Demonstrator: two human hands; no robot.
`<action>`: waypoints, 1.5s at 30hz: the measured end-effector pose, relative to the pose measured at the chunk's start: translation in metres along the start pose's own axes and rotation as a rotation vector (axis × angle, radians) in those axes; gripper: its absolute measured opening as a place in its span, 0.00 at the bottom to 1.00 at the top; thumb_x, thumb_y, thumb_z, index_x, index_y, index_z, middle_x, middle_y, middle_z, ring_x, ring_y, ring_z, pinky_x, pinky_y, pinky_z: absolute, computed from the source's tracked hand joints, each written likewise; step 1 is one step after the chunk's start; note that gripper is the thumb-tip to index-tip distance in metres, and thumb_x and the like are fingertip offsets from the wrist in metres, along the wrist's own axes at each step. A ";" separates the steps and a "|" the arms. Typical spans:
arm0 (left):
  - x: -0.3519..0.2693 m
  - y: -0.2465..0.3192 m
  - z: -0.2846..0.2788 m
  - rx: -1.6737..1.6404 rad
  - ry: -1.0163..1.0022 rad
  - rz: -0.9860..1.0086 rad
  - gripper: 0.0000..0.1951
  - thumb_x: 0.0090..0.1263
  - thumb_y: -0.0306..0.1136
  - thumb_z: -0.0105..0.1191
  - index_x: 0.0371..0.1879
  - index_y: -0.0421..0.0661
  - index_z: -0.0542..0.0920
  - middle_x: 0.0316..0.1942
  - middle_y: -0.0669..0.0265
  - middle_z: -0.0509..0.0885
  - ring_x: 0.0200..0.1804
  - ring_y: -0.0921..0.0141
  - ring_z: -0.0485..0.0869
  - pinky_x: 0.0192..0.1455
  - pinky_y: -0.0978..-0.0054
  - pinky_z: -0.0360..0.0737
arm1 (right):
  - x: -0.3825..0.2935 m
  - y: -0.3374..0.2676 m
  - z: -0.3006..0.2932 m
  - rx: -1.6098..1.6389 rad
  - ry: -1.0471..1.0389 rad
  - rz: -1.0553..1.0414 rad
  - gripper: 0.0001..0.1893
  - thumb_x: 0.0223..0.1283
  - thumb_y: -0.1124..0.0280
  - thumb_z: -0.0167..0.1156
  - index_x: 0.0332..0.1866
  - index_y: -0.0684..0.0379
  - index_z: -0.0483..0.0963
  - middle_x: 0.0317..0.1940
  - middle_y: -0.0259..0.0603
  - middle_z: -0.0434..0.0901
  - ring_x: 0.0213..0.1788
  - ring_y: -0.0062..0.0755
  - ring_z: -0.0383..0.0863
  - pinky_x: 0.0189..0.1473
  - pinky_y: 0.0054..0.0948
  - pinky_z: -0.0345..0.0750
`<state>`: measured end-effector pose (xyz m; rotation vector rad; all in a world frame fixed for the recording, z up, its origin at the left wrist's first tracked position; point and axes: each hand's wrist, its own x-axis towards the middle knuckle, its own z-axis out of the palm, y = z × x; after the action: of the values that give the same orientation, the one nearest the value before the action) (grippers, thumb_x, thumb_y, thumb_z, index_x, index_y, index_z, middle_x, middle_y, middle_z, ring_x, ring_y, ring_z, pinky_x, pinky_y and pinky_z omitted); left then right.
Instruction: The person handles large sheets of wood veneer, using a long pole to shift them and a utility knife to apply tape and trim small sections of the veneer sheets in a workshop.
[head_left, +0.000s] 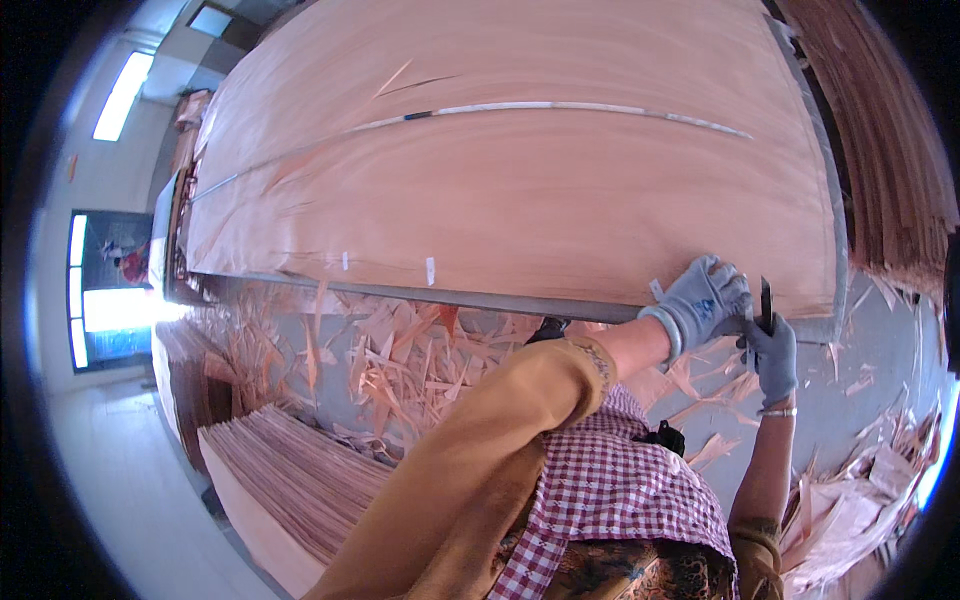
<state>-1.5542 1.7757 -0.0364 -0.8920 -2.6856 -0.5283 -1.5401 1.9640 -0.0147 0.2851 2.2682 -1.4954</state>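
Observation:
A broad sheet of reddish wood veneer (525, 195) lies in front of me on a bench. My left hand (701, 304), in a grey glove, is at the sheet's near edge with its fingers bent. My gloved right hand (772, 360) is close beside it, just off that edge, gripping a dark flat-bladed knife (766, 300) with the blade pointing away from me. Between the hands a thin pale strip (749, 341) hangs down; which hand holds it cannot be made out. A small white tape piece (655, 289) sits on the veneer by my left wrist.
Across the sheet runs a long pale strip (540, 106). Two more tape pieces, one a white tab (430, 271), lie near the edge. Veneer scraps (405, 367) litter the floor. Veneer stacks stand at lower left (300, 465) and upper right (877, 135). A person (135, 264) is far left.

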 end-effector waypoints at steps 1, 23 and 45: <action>0.000 0.001 0.005 0.005 -0.043 -0.015 0.12 0.61 0.45 0.50 0.38 0.57 0.79 0.43 0.72 0.78 0.51 0.70 0.74 0.55 0.65 0.69 | -0.001 -0.003 0.006 0.036 -0.030 0.000 0.10 0.62 0.66 0.60 0.32 0.62 0.73 0.18 0.34 0.77 0.17 0.18 0.73 0.18 0.21 0.69; -0.419 -0.172 -0.273 0.319 0.293 -0.924 0.18 0.58 0.30 0.56 0.49 0.42 0.77 0.54 0.58 0.77 0.60 0.53 0.71 0.63 0.56 0.67 | -0.055 -0.141 0.274 -0.031 -0.515 -0.186 0.13 0.66 0.73 0.53 0.53 0.63 0.72 0.28 0.27 0.72 0.25 0.13 0.70 0.25 0.16 0.70; -0.593 -0.307 -0.316 0.382 0.153 -0.937 0.25 0.65 0.42 0.52 0.60 0.47 0.73 0.61 0.65 0.73 0.66 0.62 0.66 0.70 0.54 0.55 | -0.059 -0.253 0.736 -0.188 -0.909 -0.089 0.11 0.61 0.73 0.58 0.44 0.66 0.69 0.29 0.42 0.79 0.26 0.27 0.82 0.23 0.25 0.76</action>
<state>-1.2413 1.1061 -0.0406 0.5267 -2.7703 -0.2024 -1.4217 1.1927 -0.0314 -0.4715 1.6505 -1.0978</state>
